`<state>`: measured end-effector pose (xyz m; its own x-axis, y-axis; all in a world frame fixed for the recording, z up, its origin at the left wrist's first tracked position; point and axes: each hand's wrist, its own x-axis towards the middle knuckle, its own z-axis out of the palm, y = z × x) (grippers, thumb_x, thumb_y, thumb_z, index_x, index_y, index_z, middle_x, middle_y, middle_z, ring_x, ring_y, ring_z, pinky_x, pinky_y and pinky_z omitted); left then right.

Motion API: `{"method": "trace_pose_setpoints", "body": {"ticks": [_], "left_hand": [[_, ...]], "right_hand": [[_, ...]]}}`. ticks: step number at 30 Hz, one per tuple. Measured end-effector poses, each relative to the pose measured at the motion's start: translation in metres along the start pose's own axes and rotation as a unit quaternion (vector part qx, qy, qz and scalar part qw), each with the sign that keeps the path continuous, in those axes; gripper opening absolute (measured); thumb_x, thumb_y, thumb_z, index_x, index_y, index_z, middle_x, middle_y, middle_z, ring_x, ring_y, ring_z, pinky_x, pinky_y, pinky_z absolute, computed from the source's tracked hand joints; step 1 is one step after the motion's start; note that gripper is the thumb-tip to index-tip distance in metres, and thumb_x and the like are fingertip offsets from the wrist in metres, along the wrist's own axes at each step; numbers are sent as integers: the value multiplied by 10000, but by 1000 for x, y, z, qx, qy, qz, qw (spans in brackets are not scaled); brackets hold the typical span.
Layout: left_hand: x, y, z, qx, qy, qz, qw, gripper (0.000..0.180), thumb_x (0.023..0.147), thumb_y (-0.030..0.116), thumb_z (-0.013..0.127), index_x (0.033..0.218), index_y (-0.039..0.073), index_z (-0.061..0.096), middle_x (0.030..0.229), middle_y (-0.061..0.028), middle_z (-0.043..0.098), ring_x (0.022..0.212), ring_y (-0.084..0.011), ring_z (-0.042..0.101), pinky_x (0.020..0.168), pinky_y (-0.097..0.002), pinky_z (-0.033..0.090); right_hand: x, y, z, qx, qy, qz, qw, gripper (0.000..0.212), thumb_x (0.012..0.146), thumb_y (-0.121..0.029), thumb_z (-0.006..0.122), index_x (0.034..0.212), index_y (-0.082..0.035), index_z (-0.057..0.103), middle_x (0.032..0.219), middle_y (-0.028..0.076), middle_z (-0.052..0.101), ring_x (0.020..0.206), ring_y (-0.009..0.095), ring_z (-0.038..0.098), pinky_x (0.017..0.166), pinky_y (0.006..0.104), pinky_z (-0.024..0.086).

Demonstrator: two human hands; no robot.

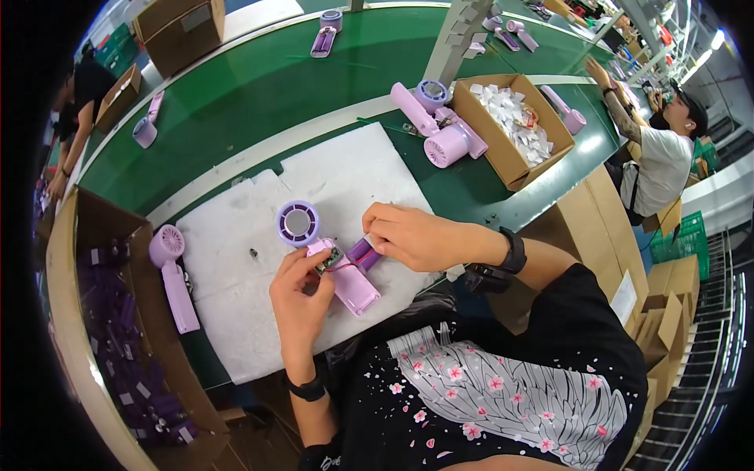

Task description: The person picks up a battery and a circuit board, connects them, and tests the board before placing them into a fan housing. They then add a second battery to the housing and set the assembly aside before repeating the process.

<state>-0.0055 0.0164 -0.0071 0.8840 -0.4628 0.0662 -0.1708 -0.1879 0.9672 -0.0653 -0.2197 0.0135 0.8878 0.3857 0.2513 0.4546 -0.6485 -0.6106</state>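
**Purple cylindrical battery pack (363, 253) beside lilac plastic fan handle (356, 293)**

Handle's long axis is slanted to lower R over white foam sheet (232, 216); its upper end is clamped by L hand (301, 294). Pack is set just R of it, nearer R hand (420, 237), by whose fingertips its upper end is covered; pinch can't be told.

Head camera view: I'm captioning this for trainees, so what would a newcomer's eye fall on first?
Probably the opened lilac fan on the white foam sheet mid-picture, its circuit board bare and a purple cylinder beside it. Next, the box of dark purple parts at far left and the carton heaped with white pieces at upper right.
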Motion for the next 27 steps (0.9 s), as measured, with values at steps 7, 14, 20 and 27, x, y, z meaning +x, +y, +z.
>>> {"method": "trace_pose_setpoints", "body": {"ticks": [7,14,20,27], "left_hand": [[-3,-4,5,-1,11,0,1000,327,745,-29,636,1055,32,721,1124,-142,634,705,-108,602,659,-233,506],[-8,8,7,31,5,1,1000,302,748,0,656,1040,38,726,1114,-147,657,706,-133,628,675,-240,514],[-4,-1,8,13,23,7,1000,310,741,4,662,1040,48,733,1112,-137,669,711,-142,642,683,-245,522],[9,4,8,35,36,18,999,337,740,11,666,1067,62,732,1108,-140,674,712,-145,652,682,-248,527]], "right_hand": [[-6,14,-8,-12,-49,68,996,108,885,-26,485,976,25,511,1058,186,487,936,354,513,840,406,448],[-127,75,-153,-441,204,356,798,232,928,-192,563,1058,1,569,941,189,593,902,386,573,778,427,476],[-27,-7,-60,-22,127,135,983,477,762,-139,773,1196,-32,607,1133,127,617,970,296,591,853,394,476],[12,17,-18,-54,-52,-60,995,416,745,-152,784,1113,-16,647,1142,121,621,886,260,618,767,325,495]]}}
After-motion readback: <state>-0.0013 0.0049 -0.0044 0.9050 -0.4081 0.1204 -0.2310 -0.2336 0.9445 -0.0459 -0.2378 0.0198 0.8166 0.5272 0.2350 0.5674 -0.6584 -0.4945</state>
